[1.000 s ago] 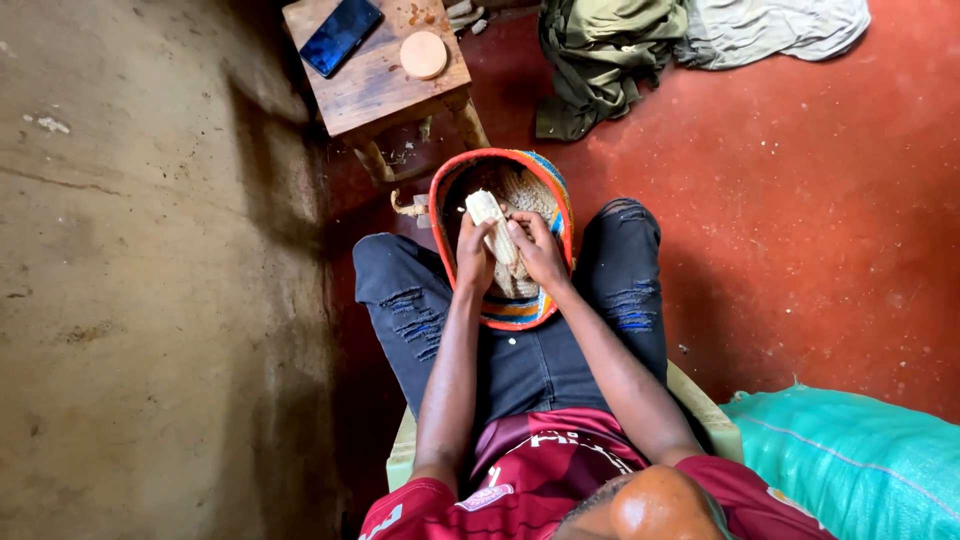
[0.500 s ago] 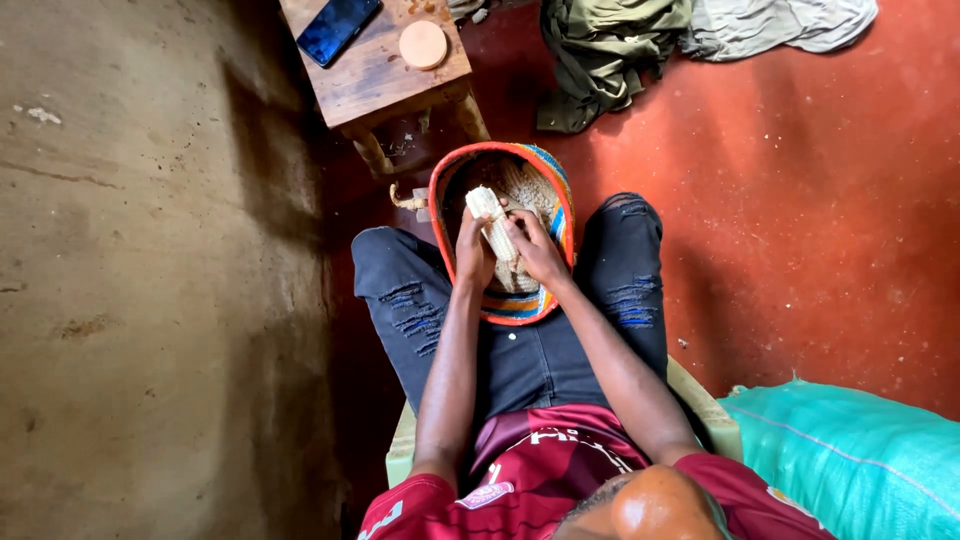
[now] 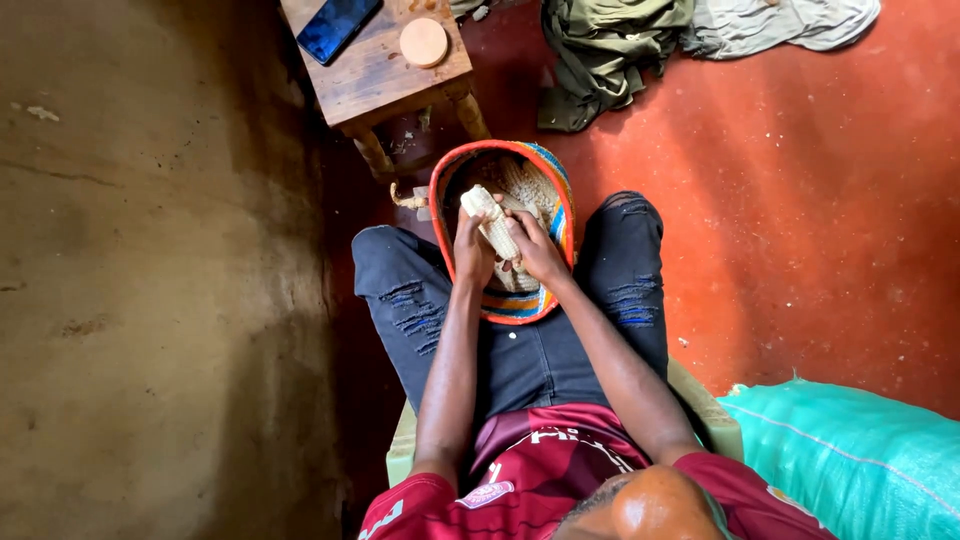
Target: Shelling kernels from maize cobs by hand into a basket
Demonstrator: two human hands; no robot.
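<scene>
Red floor underfoot. Basket [image 3: 560, 215] between my knees holds the cob [image 3: 490, 222], long axis slanting away-left over the rim. Left hand [image 3: 472, 255] wraps its lower end; right hand [image 3: 535, 250], just beside, presses thumb against kernels.

Two hands, the left hand [image 3: 472, 252] and right hand [image 3: 536, 252], share one maize cob [image 3: 493, 224] above one woven basket [image 3: 560, 215] holding several more cobs. Beyond them: one wooden stool [image 3: 375, 75] bearing one phone [image 3: 338, 25] and one round lid [image 3: 424, 42].
</scene>
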